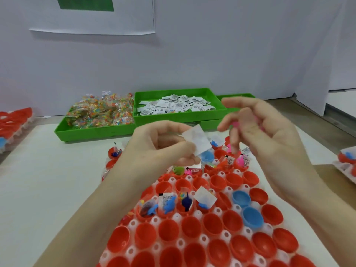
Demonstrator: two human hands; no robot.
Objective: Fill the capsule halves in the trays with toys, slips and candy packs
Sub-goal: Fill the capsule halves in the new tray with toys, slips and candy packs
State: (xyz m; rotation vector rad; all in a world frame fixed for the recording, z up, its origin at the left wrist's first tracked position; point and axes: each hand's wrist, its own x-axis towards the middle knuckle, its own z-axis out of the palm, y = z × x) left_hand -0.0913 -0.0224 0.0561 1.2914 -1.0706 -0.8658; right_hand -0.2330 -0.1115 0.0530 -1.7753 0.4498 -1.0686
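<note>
A white tray (179, 242) of red capsule halves (166, 231) fills the near middle, with two blue halves (252, 216) among them. Several halves in the far rows and one middle row hold toys and slips. My left hand (163, 145) pinches a white paper slip (198, 140) above the far rows. My right hand (260, 128) hovers beside it, blurred, with fingers loosely curled round something pink (235, 123) that shows between them.
A green bin of candy packs (100, 112) stands at the back left, next to a green bin of paper slips (173, 106). Another green bin (237, 96) is partly hidden behind my right hand. More capsule trays sit at the left edge (13, 124) and right edge (346, 162).
</note>
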